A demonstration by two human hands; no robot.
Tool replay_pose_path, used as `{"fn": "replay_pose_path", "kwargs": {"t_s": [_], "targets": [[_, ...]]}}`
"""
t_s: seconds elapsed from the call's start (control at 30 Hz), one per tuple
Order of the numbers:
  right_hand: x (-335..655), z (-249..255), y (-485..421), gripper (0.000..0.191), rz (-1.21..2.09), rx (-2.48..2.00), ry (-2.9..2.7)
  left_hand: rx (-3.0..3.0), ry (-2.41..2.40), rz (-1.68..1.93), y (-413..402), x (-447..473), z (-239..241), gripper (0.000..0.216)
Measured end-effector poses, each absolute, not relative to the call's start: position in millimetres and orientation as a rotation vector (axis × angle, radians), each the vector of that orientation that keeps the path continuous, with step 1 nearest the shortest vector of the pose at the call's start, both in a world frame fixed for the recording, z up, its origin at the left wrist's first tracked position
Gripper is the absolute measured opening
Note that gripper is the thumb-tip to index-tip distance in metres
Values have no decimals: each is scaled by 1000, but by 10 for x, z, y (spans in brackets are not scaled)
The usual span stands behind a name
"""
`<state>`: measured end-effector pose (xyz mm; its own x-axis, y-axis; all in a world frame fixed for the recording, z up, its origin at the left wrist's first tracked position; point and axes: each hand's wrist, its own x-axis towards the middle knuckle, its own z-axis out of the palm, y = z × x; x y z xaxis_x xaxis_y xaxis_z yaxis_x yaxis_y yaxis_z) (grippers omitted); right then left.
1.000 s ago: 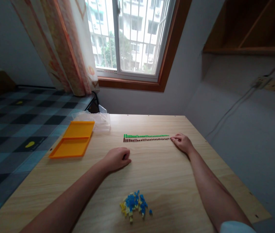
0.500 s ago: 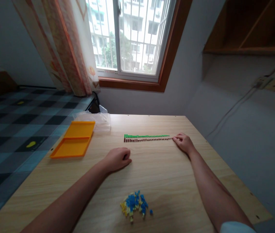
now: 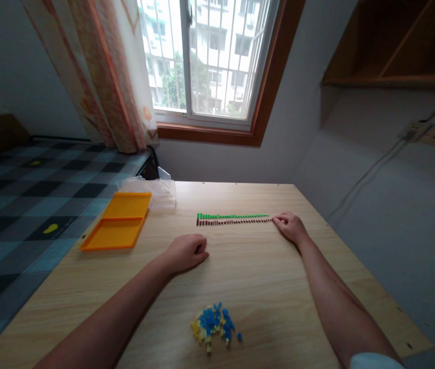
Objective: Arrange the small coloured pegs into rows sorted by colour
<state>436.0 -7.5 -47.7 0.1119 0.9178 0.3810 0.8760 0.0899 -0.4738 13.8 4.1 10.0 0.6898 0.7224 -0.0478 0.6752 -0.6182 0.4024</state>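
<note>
My right hand (image 3: 287, 225) is at the right end of a long row of small brown building bricks (image 3: 225, 222). Its thumb and fingertips pinch a tiny brown brick at that end, mostly covered by the fingers. Just behind runs a matching row of small green bricks (image 3: 225, 216), tallest at the left. My left hand (image 3: 186, 252) rests on the table in front of the rows' left end, its fingers curled into a loose fist; whatever may be inside is hidden. Nearer to me lies a loose heap of blue and yellow bricks (image 3: 211, 320).
An orange two-part tray (image 3: 115, 234) lies at the left of the wooden table (image 3: 255, 287), with clear plastic packaging (image 3: 163, 195) behind it. A bed with a checked cover (image 3: 75, 177) adjoins on the left. The window (image 3: 221, 61) is beyond the far edge.
</note>
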Motion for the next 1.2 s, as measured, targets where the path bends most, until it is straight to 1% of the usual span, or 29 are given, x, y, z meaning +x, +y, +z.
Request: {"fn": "replay_pose_path", "kwargs": {"t_s": [0.37, 0.87, 1.2], "targets": [[4350, -475, -57, 25, 52, -1801, -1775, 2513, 1089, 170, 41, 138, 98, 20], [4327, -452, -89, 33, 63, -1788, -1774, 2506, 1103, 151, 39, 138, 103, 20], [4281, -434, -107, 30, 106, -1759, -1765, 2518, 1089, 154, 44, 138, 100, 20]]}}
